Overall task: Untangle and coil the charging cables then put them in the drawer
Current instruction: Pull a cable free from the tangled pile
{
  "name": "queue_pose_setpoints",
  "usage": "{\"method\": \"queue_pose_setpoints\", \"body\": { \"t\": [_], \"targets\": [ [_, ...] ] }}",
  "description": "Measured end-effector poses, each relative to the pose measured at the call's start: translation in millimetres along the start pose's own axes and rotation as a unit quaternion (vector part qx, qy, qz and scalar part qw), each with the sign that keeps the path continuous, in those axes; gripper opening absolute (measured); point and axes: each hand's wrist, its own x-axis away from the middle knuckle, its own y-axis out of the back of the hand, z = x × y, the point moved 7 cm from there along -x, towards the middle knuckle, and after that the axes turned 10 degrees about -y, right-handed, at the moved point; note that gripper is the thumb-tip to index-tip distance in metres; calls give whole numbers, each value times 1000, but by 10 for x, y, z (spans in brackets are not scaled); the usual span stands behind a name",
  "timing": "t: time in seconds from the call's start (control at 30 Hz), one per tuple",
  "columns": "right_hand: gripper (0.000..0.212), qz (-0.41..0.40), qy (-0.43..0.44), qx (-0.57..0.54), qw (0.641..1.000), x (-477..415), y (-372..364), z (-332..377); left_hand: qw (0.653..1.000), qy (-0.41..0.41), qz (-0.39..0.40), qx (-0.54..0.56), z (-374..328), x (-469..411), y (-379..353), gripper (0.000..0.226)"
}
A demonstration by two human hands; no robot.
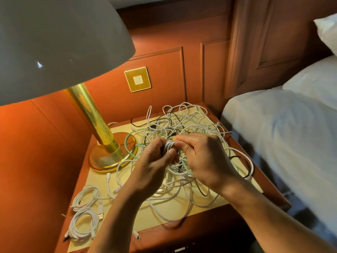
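A big tangle of white, green and black charging cables [189,123] covers the nightstand top [167,210]. Above its middle, my left hand [155,161] grips a small tight coil of white cable [170,146], thumb across the loops. My right hand [202,156] pinches the same coil from the right side with curled fingers. Loose cable trails from the coil down into the tangle. Two coiled white cables [85,198] [83,223] lie at the front left corner of the top. The drawer is not visible.
A brass lamp [102,136] with a wide grey shade [60,44] stands at the left rear of the nightstand. A gold switch plate [137,79] sits on the wood-panelled wall. A bed with white sheets [284,136] borders the right side.
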Motion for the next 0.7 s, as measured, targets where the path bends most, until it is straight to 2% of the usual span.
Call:
{"method": "queue_pose_setpoints", "body": {
  "t": [0.07,0.17,0.3,0.43,0.6,0.7],
  "targets": [
    [23,-6,-14,-2,1000,-3,28,-50,999,13,-37,20,-16,-9,21,13],
    [17,-2,-31,-18,999,22,65,-121,987,61,-117,94,5,-14,156,38],
    [21,11,-47,-17,999,43,47,-183,995,39,-91,-17,-50,8,135,25],
    [25,-4,-75,-34,997,31,150,-262,989,14,-106,-102,-83,31,157,29],
    [22,4,-88,-38,995,44,169,-291,987,11,-89,-131,-83,47,123,37],
    [26,30,-113,-49,992,32,135,-339,983,1,-113,-146,-101,54,162,24]
  ]
}}
